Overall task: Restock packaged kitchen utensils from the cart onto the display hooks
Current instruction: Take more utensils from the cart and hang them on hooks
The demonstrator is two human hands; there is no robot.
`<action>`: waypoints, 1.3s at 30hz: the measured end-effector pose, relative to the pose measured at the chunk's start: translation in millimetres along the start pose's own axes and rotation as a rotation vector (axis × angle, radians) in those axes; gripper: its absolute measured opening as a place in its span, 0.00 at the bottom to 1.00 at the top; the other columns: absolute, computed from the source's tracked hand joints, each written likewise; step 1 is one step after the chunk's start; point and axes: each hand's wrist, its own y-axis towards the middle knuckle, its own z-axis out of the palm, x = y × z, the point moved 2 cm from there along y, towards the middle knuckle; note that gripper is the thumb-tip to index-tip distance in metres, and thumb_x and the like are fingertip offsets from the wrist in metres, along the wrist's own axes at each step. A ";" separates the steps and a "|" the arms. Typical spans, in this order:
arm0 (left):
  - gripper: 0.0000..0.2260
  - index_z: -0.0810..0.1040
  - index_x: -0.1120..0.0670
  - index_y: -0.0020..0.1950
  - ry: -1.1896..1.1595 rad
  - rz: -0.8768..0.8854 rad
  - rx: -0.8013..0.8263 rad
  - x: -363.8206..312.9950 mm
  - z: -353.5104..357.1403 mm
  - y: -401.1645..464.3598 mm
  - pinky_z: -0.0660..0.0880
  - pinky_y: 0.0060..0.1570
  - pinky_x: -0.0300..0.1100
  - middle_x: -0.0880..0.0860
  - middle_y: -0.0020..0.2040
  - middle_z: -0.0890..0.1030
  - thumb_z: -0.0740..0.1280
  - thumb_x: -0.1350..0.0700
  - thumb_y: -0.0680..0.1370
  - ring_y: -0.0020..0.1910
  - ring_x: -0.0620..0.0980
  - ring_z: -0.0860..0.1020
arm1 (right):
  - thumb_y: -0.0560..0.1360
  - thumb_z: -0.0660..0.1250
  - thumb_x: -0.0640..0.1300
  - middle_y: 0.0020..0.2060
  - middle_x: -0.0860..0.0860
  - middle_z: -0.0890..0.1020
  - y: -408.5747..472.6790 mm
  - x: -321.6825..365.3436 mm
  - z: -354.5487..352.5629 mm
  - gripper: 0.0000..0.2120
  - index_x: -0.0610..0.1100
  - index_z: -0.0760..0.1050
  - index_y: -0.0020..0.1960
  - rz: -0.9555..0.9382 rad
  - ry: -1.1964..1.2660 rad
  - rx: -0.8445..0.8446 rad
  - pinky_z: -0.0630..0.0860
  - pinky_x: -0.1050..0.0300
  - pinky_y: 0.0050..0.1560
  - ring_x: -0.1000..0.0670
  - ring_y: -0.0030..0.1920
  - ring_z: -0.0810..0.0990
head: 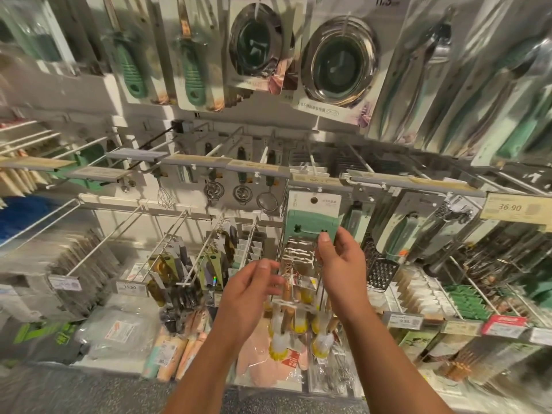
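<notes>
A packaged grater (310, 225) with a mint green handle and a white header card hangs at the tip of a display hook (312, 162) in the middle row. My right hand (340, 264) holds its right edge, thumb against the green handle. My left hand (254, 285) is lower left of it with fingers loosely curled, touching the bottom of the clear packaging; whether it holds it I cannot tell. No cart is in view.
Packaged strainers (340, 64) and green-handled tools (191, 76) hang above. Whisks (214, 189) hang on hooks to the left. More graters (382, 273) hang to the right, by a 36.90 price tag (510, 207). Brushes (283, 324) and rolling pins (167, 354) lie below.
</notes>
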 end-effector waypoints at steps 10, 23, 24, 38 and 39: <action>0.12 0.82 0.49 0.56 0.024 -0.017 -0.042 1.1 16.2 8.1 0.77 0.42 0.34 0.51 0.46 0.87 0.59 0.51 0.86 0.45 0.48 0.85 | 0.83 0.66 0.50 0.57 0.51 0.83 24.9 10.0 -6.3 0.09 0.50 0.77 0.62 0.075 0.006 0.025 0.76 0.56 0.57 0.58 0.51 0.80; 0.10 0.83 0.46 0.56 -0.010 0.005 -0.161 2.3 47.5 10.5 0.75 0.48 0.39 0.48 0.46 0.87 0.62 0.51 0.85 0.46 0.47 0.85 | 0.82 0.64 0.58 0.49 0.48 0.81 83.3 -14.4 10.4 0.19 0.41 0.76 0.57 0.253 -0.227 0.009 0.72 0.53 0.52 0.46 0.50 0.78; 0.09 0.83 0.45 0.56 -0.025 0.005 -0.172 3.5 50.8 11.0 0.76 0.48 0.40 0.47 0.46 0.87 0.62 0.51 0.85 0.46 0.48 0.85 | 0.82 0.65 0.59 0.51 0.47 0.82 85.1 -16.3 11.4 0.20 0.41 0.76 0.56 0.262 -0.230 0.000 0.75 0.51 0.54 0.45 0.52 0.79; 0.09 0.83 0.51 0.58 -0.111 -0.093 0.035 32.0 93.2 40.9 0.78 0.41 0.36 0.52 0.45 0.87 0.64 0.55 0.85 0.42 0.48 0.84 | 0.81 0.68 0.56 0.42 0.42 0.86 16.5 -62.4 -46.0 0.18 0.40 0.83 0.47 0.416 0.024 -0.074 0.80 0.47 0.46 0.48 0.42 0.83; 0.09 0.83 0.51 0.58 -0.087 -0.119 0.100 35.6 103.1 42.0 0.78 0.42 0.37 0.51 0.46 0.87 0.64 0.54 0.85 0.43 0.48 0.84 | 0.81 0.69 0.55 0.44 0.39 0.86 6.6 -67.5 -58.2 0.19 0.39 0.82 0.47 0.445 0.039 -0.133 0.80 0.47 0.44 0.46 0.41 0.82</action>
